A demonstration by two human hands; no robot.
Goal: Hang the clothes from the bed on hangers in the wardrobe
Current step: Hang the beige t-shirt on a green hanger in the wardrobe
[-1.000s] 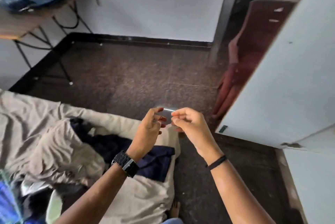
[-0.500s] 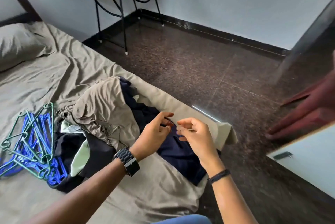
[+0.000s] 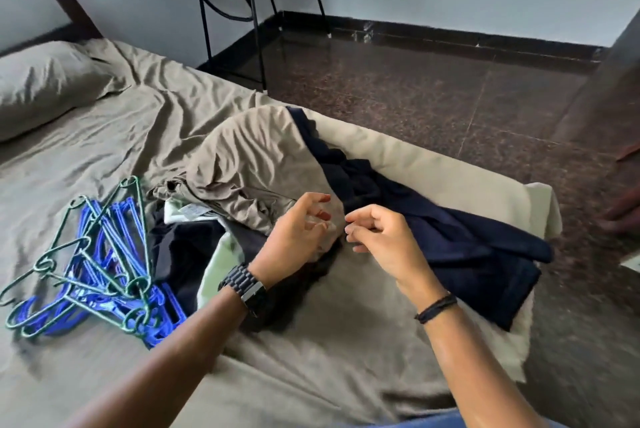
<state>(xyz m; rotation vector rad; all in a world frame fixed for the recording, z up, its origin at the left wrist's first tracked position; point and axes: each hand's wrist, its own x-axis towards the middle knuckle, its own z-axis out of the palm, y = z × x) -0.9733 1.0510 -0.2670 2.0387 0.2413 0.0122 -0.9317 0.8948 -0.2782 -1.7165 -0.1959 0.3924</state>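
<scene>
Both hands hover over the heap of clothes on the bed (image 3: 104,136), just above where the taupe garment (image 3: 249,164) meets the navy garment (image 3: 433,219). The left hand (image 3: 294,240) has its fingers loosely curled with the thumb raised, and the right hand (image 3: 381,240) curls its fingertips toward the left; whether either grip pinches some small thing or a fold of cloth cannot be told, since the fingers hide the spot. The risk, as I judge it, is tangling: the clothes overlap, with a black piece (image 3: 187,254) and a pale green one (image 3: 221,261) tucked beneath, so lifting one garment by a random fold could drag its neighbours off the mattress edge onto the dark speckled floor (image 3: 450,88). The hangers (image 3: 93,261), thin blue plastic and green coated wire, lie interlocked at the left, well apart from the hands; pulling one hook could bring the whole bunch along. The fabrics look soft, thin and creased, limp rather than stiff, so they should slide off narrow hanger shoulders easily. The wardrobe is not clearly in view.
</scene>
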